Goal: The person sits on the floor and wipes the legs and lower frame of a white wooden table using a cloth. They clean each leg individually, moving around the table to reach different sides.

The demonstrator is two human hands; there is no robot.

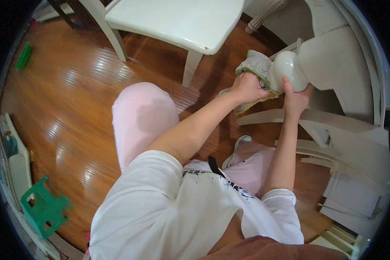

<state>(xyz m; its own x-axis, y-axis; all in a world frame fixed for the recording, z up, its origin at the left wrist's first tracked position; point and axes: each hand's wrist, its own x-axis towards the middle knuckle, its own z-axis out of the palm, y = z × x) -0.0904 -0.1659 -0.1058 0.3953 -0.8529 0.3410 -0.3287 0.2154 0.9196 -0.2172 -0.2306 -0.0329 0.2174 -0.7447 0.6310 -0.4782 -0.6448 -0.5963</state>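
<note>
My left hand (248, 88) is closed around a grey cleaning cloth (255, 61) with green and yellow edging. The cloth is wrapped against the narrow part of a white turned furniture leg (287, 66), and part of it hangs below my wrist. My right hand (297, 100) grips the leg's glossy rounded bulb, thumb on the near side; its other fingers are mostly hidden behind. The leg widens into a white block on the right.
A white chair (178, 19) stands ahead on the brown wood floor (81, 107). Curved white furniture parts (338, 130) run below my right forearm. A green plastic stool (44, 209) is at lower left, and a green plastic object (23, 56) lies at upper left.
</note>
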